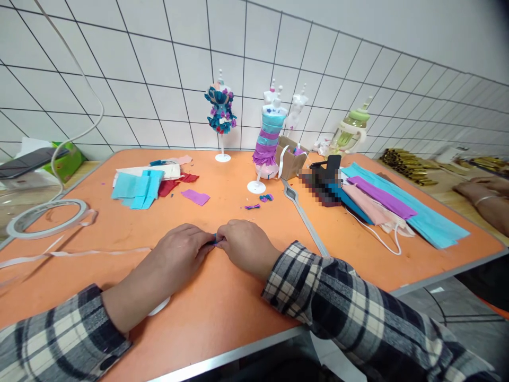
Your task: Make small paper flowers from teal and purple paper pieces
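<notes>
My left hand [181, 248] and my right hand [244, 245] meet above the middle of the orange table [234, 313]. The fingertips of both pinch a small blue and purple piece of crepe paper [215, 240], mostly hidden by the fingers. Beyond my hands lie a little purple bow [252, 207] and a teal and purple bow [266, 198]. Behind them stands a small mannequin [269, 132] wrapped in light blue and purple crepe paper. A purple paper scrap [195, 197] lies farther left.
At left are a roll of double-sided tape [16, 229] and folded light blue paper [139, 188]. A second dressed mannequin [221, 109] stands by the wall. Scissors [296, 199], long paper strips [433, 223] and a green-lidded bottle [352, 130] are on the right. Another person's hands [487, 196] rest far right.
</notes>
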Motion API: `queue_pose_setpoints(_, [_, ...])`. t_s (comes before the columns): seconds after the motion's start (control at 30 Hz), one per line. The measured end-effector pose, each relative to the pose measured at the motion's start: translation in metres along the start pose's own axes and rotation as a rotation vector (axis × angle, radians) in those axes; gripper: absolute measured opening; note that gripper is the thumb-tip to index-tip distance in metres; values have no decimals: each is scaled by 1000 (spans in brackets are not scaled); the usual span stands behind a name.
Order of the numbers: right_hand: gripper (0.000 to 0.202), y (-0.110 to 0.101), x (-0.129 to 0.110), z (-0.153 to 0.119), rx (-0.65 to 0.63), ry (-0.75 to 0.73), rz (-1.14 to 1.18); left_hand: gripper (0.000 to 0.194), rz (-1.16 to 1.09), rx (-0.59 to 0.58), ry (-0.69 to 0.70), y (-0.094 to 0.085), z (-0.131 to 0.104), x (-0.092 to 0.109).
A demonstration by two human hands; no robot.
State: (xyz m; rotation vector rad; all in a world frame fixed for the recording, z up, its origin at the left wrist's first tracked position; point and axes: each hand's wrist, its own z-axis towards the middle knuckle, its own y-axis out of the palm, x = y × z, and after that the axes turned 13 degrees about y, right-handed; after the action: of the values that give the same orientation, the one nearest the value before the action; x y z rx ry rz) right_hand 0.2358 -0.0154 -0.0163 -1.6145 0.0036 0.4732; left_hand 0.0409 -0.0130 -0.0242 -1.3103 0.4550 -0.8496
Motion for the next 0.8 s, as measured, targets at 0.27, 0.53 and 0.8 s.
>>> queue_pose_setpoints(0.27, [23,-1,0,1,-14,23,30,34,58,-36,20,-2,1,3])
queue_pose_setpoints(0.53, [23,-3,0,0,-8,17,4,30,7,-51,20,-2,2,4])
queue_pose_setpoints(0.8, [20,-5,0,-2,6,46,13,33,75,-102,37,-3,1,2])
